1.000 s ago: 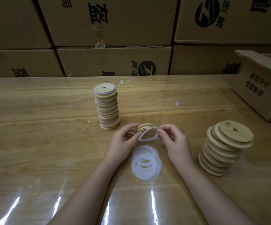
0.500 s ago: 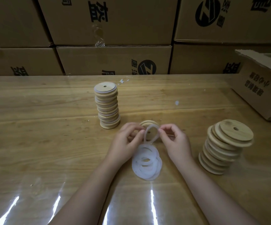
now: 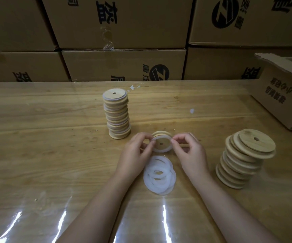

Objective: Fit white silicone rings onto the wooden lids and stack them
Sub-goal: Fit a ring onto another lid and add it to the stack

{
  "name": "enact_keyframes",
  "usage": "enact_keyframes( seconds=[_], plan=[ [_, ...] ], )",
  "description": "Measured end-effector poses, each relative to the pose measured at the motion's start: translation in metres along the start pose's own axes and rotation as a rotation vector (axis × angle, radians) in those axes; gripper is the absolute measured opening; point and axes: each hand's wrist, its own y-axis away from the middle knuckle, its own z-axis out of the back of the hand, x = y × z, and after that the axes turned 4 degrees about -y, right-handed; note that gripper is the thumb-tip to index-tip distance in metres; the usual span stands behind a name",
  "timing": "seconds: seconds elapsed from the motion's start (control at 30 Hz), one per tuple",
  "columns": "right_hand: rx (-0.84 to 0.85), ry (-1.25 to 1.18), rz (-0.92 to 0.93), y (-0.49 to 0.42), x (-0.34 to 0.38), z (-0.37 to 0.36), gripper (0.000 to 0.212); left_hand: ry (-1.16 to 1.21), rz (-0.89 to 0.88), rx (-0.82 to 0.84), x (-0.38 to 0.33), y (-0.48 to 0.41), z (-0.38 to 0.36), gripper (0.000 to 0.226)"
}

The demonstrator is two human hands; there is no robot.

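Left hand (image 3: 136, 153) and right hand (image 3: 190, 152) each pinch an edge of one wooden lid (image 3: 161, 142), tilted up toward the camera just over the middle of the tabletop (image 3: 36, 155) — I'd guess so the fingertips can seat the white ring (image 3: 161, 151) around its rim. The spare ring pile (image 3: 159, 175) lies just near of the hands, bare lids (image 3: 245, 160) are stacked on the right and the finished stack (image 3: 117, 116) is just far-left — all in easy reach with nothing between, and the open box (image 3: 282, 95) sits well off right.
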Motion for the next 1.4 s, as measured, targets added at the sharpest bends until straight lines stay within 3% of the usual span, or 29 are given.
enact_keyframes(
  seconds=[0.27,0.67,1.4],
  plan=[
    [-0.012,0.012,-0.019,-0.0005,-0.0010,-0.0001,0.007,0.020,0.041,-0.012,-0.0017,0.0002,0.0018,0.015],
    [-0.017,0.023,0.008,0.0008,-0.0014,0.0004,0.009,0.112,0.105,0.004,0.0017,0.0002,0.0019,0.004],
    [0.009,0.010,-0.067,0.0005,-0.0010,-0.0007,0.006,0.050,0.139,-0.014,-0.0032,-0.0016,0.0023,0.012]
  ],
)
